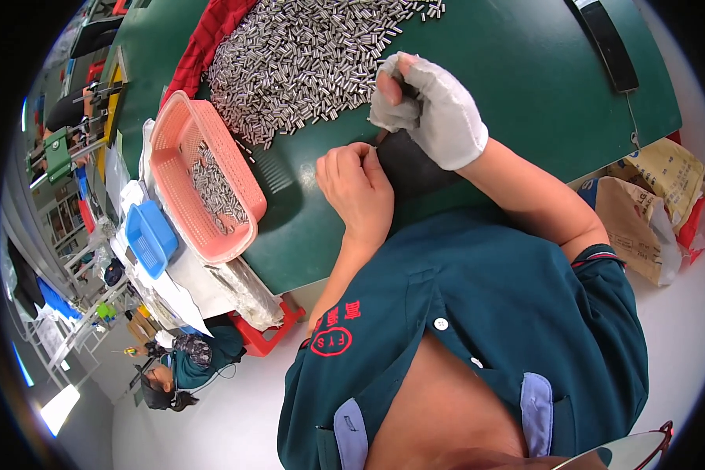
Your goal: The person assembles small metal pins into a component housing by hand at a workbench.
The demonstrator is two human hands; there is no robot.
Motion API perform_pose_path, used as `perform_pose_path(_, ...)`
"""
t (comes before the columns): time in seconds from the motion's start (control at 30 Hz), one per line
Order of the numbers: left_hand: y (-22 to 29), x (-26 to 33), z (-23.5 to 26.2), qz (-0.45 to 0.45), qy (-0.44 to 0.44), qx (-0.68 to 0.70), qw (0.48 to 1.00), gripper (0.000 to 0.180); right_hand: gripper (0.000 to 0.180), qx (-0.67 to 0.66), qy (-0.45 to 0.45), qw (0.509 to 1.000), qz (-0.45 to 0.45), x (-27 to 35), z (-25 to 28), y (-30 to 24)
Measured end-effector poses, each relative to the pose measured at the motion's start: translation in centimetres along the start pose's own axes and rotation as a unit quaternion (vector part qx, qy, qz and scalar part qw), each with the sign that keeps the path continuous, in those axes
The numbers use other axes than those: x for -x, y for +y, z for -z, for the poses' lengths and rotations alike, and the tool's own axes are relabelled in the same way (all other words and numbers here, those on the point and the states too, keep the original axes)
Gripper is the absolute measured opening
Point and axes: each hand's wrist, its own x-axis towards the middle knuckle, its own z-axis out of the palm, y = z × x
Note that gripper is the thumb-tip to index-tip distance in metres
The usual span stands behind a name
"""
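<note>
A large heap of small shiny metal pins (290, 66) covers the far middle of the green table (517, 86). My right hand (431, 110) wears a whitish glove with bare fingertips showing, and hovers by the heap's near right edge. Its fingers curl in toward the thumb; whatever they hold is hidden. My left hand (356, 184) is bare, nearer to me and left of the right one, with its fingers bent together over the tabletop. Anything inside them is out of sight. A dark flat pad (417, 166) lies between my hands and my body, partly covered by the right wrist.
Left of the heap, a pink basket (239, 168) holds more pins, with a blue tray (150, 239) beyond it. Red checked cloth (200, 51) borders the heap. A long black object (609, 51) lies far right. Sacks (634, 215) stand at right; a co-worker (200, 356) sits lower left.
</note>
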Motion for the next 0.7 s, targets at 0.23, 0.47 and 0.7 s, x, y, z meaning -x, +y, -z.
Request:
perform_pose_path(0.23, 0.02, -0.03, 0.03, -0.002, -0.003, 0.002, 1.000, 0.009, 0.036, 0.009, -0.018, 1.000, 0.000, 0.00, 0.10, -0.08)
perform_pose_path(0.47, 0.05, -0.04, 0.06, -0.002, -0.001, 0.004, 1.000, 0.008, 0.034, 0.045, -0.019, 0.999, -0.012, 0.18, -0.25, -0.21)
perform_pose_path(0.7, -0.01, 0.03, -0.03, -0.003, 0.002, 0.001, 1.000, 0.009, 0.032, 0.073, -0.021, 0.997, -0.023, 0.54, -0.45, -0.21)
